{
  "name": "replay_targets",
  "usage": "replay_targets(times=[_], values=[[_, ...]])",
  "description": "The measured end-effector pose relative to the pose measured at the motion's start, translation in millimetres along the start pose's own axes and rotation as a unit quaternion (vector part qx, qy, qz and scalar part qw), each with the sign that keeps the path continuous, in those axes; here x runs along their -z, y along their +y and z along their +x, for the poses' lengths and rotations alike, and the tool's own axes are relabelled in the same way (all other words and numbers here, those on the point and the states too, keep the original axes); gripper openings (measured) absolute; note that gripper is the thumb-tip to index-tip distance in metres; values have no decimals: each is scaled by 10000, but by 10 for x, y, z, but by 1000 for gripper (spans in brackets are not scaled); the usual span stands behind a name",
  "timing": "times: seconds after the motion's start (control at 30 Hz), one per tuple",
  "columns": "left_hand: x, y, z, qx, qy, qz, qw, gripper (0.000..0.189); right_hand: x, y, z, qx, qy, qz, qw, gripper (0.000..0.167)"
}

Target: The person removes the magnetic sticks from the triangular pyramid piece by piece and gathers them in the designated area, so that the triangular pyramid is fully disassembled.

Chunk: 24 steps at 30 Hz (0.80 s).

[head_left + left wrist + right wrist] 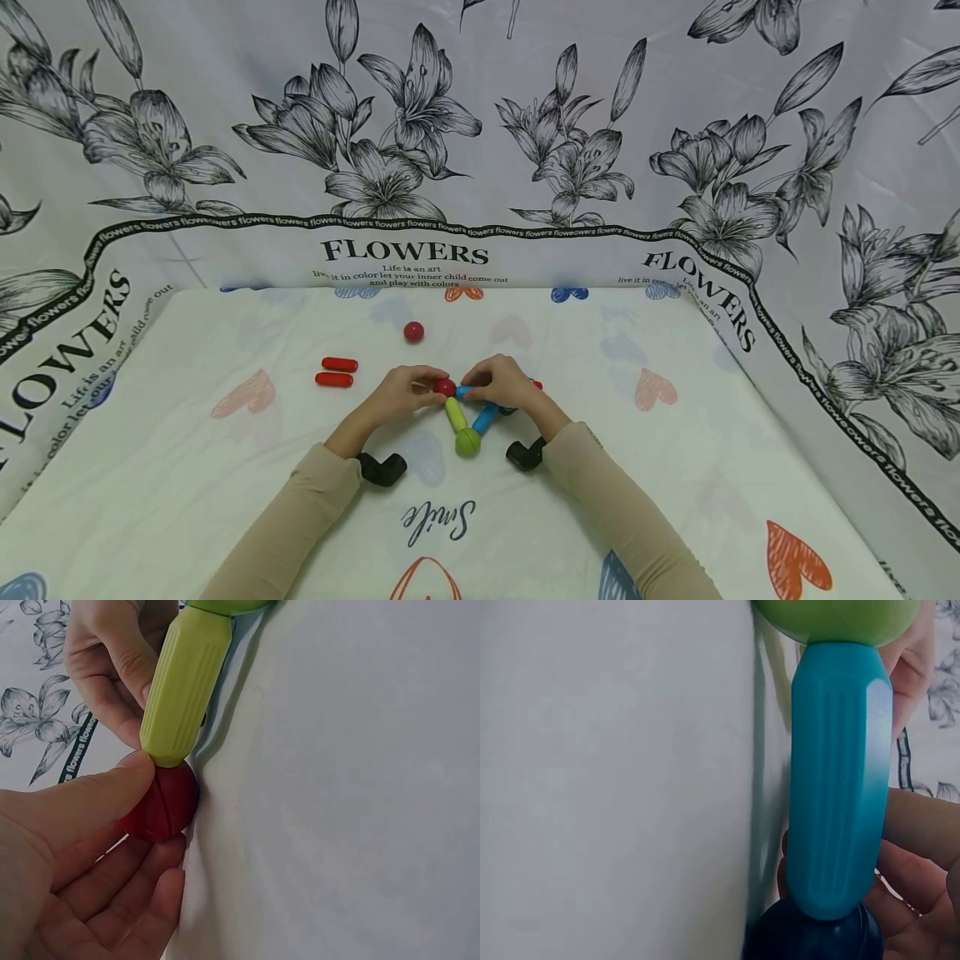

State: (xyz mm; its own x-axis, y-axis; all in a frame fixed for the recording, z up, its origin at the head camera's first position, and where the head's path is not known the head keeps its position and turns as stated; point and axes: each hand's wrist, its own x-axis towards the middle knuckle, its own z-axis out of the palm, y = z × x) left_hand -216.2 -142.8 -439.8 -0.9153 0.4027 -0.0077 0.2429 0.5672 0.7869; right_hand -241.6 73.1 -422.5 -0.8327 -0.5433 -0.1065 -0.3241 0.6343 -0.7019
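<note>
My left hand pinches a red ball between thumb and fingers. A yellow-green rod runs from that ball to a green ball nearer me. From the green ball a blue rod slants up to a dark blue ball, mostly hidden in the head view. My right hand pinches another blue rod, whose end meets the red ball. In the left wrist view, the thumb presses the red ball beside the rod's end.
A loose red ball lies farther back. Two red rods lie at the left. A small red piece shows behind my right hand. Black wrist-camera mounts sit at both wrists. A patterned cloth covers the table.
</note>
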Motion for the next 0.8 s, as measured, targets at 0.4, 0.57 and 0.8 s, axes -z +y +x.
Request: replay_targets(times=[0.4, 0.57, 0.8], values=[[-10, 7, -5, 195, 63, -46, 9998, 39, -47, 10, 20, -376, 787, 139, 9961, 17], [-6, 5, -2, 257, 22, -83, 9996, 40, -43, 7, 31, -450, 769, 195, 9958, 17], [-4, -13, 0, 195, 30, 3, 9998, 41, -30, -2, 2, -486, 860, 275, 9947, 20]])
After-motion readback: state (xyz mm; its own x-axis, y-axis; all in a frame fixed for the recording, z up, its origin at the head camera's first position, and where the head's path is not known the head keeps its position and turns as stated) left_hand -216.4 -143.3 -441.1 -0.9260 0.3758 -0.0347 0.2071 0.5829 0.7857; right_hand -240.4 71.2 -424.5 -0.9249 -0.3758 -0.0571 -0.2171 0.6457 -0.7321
